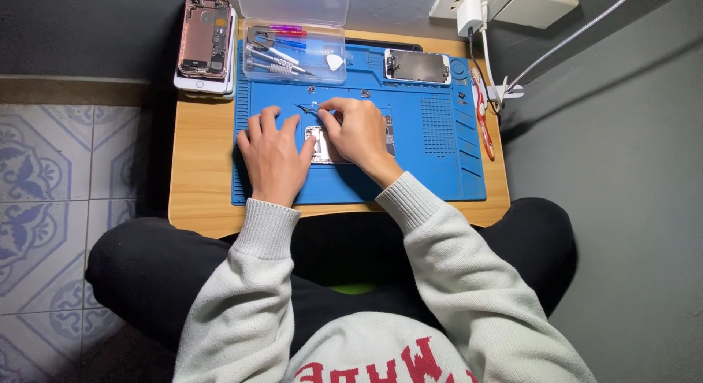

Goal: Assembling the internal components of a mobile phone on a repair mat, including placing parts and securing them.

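Head view: opened phone body (321,144) lies flat, mid blue work mat (439,170), right in front of the person, probably so both hands can brace on the mat. Left hand (272,157) rests palm-down with fingers spread, thumb side touching the phone's left edge; it looks like it's pinning the phone in place, with no grip on anything. Right hand (356,131) lies over the phone's right half, its grip pressed together, pinching thin tweezers (307,109) whose tip points left, just above the phone's top edge. The phone is mostly hidden; what shows is silvery internals, back cover off, detail too small to read. Clear parts box (294,52) with drivers sits at the mat's far edge, within reach. Another opened phone (206,37) is stacked at the desk's (201,170) far left corner, and a screen panel (417,66) is parked in the mat's top tray, away from the hands.
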